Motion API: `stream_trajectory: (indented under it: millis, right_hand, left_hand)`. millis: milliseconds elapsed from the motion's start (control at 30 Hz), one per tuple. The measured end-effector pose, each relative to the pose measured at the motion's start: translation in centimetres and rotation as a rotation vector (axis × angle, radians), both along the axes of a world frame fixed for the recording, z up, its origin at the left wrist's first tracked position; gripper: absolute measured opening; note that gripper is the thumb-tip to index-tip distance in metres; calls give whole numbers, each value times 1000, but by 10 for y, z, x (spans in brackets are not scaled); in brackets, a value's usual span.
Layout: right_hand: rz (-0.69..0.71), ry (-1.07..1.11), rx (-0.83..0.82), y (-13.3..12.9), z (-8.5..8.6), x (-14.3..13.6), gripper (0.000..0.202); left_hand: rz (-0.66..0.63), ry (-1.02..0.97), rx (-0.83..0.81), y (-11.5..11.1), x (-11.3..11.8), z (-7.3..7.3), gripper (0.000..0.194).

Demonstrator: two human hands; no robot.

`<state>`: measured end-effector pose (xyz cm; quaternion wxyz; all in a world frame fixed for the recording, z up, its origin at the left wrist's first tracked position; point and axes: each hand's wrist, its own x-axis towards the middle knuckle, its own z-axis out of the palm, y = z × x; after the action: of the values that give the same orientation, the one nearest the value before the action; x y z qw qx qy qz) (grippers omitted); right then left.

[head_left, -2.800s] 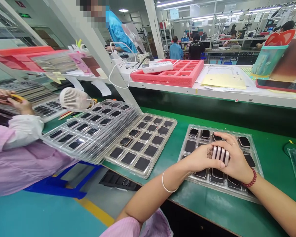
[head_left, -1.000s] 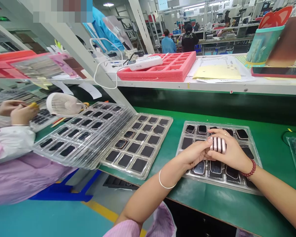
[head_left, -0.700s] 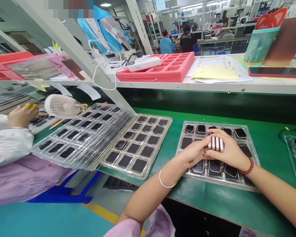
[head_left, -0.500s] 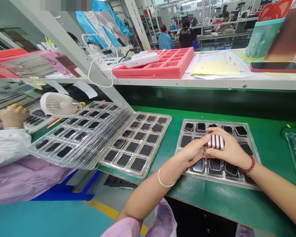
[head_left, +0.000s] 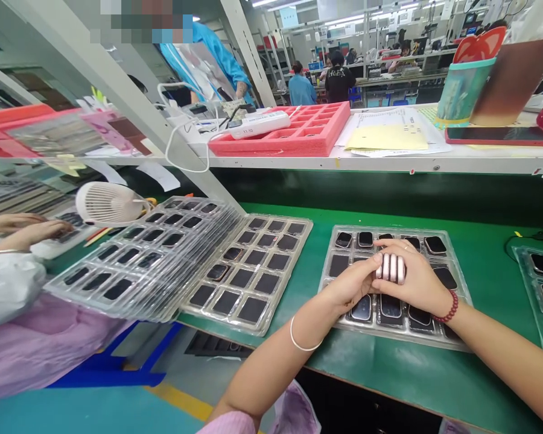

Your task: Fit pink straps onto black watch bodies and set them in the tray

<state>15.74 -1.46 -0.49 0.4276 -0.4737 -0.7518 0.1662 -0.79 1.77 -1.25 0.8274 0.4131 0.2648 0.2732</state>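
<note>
Both hands meet above a clear plastic tray [head_left: 462, 283] of dark-faced watch-like pieces. A short stack of pinkish metal-edged pieces [head_left: 390, 268] stands on edge between them. My right hand [head_left: 414, 271] is wrapped round the stack, thumb below and fingers over the top. My left hand [head_left: 350, 283] presses against the stack's left side, its fingers partly hidden behind and under the pieces. To the left lies a second clear tray [head_left: 270, 289] with dark flat pieces, beside a tall leaning pile of filled trays [head_left: 140, 265].
A white fan [head_left: 111, 204] stands behind the tray pile. At the far left are another person's hands [head_left: 36, 231]. Another tray [head_left: 531, 289] lies at the right edge. Above runs a shelf [head_left: 380, 164] with a pink foam tray [head_left: 280, 144], papers and a phone.
The view has tilted up slightly. My hands keep the same hold on the stack. At the far left, the other person's hands have moved and both now show over the table.
</note>
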Motion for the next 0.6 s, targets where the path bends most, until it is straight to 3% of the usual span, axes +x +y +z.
stream_trajectory:
  millis: [233, 600]
  right_hand:
    - [46, -75, 284, -2, 4, 0, 41]
    - [56, -120, 377, -6, 0, -5, 36]
  left_hand:
    - [-20, -45, 114, -5, -2, 9, 60]
    - [-195, 5, 262, 3, -7, 12, 48]
